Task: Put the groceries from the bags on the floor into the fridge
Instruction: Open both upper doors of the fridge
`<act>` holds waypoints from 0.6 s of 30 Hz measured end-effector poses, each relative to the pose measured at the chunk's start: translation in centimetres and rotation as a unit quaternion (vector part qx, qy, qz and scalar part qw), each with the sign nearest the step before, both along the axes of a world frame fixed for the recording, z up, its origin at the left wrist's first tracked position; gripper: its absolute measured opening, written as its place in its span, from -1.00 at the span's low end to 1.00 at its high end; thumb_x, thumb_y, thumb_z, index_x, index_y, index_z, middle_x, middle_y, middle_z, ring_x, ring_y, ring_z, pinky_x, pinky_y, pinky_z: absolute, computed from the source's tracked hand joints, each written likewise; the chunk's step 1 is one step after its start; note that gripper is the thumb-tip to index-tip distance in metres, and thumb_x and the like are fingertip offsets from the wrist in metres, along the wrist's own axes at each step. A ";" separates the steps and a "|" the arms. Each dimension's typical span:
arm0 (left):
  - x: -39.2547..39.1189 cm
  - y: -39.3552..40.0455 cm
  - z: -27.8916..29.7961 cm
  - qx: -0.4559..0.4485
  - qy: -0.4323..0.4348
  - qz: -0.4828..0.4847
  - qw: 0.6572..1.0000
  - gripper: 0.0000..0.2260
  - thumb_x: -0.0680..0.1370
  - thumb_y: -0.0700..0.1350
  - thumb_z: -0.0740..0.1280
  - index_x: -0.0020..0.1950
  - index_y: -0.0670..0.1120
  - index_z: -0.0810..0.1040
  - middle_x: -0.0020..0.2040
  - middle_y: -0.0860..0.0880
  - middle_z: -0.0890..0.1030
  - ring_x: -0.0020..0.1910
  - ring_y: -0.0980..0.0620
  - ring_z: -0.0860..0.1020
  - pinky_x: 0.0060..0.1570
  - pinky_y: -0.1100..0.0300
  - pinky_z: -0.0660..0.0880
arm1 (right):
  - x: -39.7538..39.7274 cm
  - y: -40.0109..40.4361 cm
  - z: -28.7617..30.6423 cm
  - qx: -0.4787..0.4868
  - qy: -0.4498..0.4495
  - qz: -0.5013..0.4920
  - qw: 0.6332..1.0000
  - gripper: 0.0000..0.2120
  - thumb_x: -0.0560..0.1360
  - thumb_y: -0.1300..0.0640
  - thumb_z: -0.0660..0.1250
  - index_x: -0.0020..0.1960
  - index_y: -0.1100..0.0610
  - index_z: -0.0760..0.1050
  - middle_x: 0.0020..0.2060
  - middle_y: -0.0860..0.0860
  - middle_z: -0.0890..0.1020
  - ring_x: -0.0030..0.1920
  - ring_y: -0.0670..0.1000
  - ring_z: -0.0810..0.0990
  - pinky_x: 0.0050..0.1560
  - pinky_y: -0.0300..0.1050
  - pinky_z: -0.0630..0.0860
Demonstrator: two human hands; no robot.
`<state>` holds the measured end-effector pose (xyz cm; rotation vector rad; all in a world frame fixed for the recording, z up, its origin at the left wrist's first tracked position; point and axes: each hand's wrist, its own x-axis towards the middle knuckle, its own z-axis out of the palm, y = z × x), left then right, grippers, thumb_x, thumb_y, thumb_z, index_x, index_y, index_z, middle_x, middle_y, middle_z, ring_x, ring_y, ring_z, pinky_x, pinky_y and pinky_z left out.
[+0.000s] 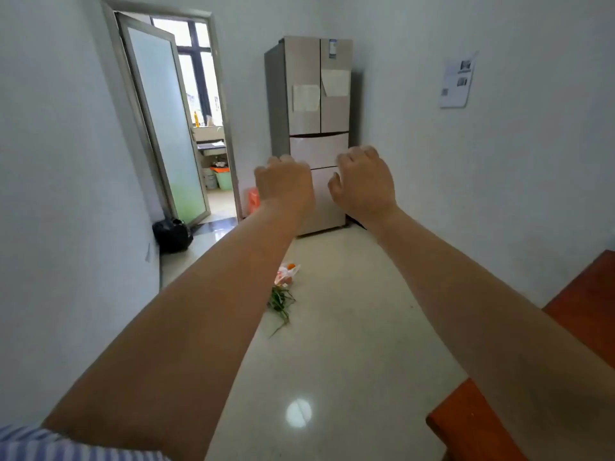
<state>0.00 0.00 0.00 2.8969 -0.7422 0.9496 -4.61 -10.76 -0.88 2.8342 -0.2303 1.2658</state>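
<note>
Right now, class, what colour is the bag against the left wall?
Black, seen clearly in the head view, beside the open door.

White walls (pixel 499 161) rise around a glossy pale tiled floor (pixel 349 344). Left of the far corner, a frosted-glass door (pixel 163 128) stands open. Daylight enters through the window (pixel 196 61) beyond that door.

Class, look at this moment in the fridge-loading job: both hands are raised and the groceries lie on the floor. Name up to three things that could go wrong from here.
1. The bag of groceries and loose green stalks lie in the walking path to the fridge; stepping on them seems possible.
2. The glossy floor may be slippery.
3. Left hand and right hand hold nothing, and the fridge doors look closed, so picking up groceries first could leave no free hand.
</note>
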 end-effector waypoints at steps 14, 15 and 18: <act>28.6 -16.4 -10.7 0.028 0.196 -0.008 0.980 -0.77 0.58 -0.17 0.15 0.19 -0.19 0.47 0.14 -0.17 0.55 0.12 -0.15 0.53 0.08 0.07 0.46 | 28.2 -18.0 -10.7 0.079 0.218 -0.054 0.971 -0.74 0.53 0.21 0.13 0.13 0.30 0.44 0.12 0.24 0.53 0.17 0.24 0.46 0.05 0.01 0.47; 31.2 -17.6 -10.7 0.028 0.197 -0.009 0.980 -0.77 0.58 -0.17 0.15 0.18 -0.19 0.47 0.13 -0.18 0.55 0.11 -0.15 0.53 0.07 0.07 0.46 | 30.5 -19.5 -10.7 0.083 0.221 -0.053 0.970 -0.75 0.52 0.21 0.13 0.13 0.31 0.44 0.12 0.25 0.52 0.17 0.24 0.45 0.05 0.02 0.47; 38.8 -20.6 -10.6 0.038 0.199 0.004 0.979 -0.77 0.57 -0.19 0.15 0.15 -0.21 0.50 0.11 -0.19 0.57 0.09 -0.16 0.54 0.06 0.06 0.48 | 37.5 -23.6 -10.7 0.087 0.221 -0.050 0.970 -0.75 0.52 0.22 0.13 0.12 0.31 0.45 0.12 0.25 0.53 0.17 0.23 0.45 0.05 0.01 0.47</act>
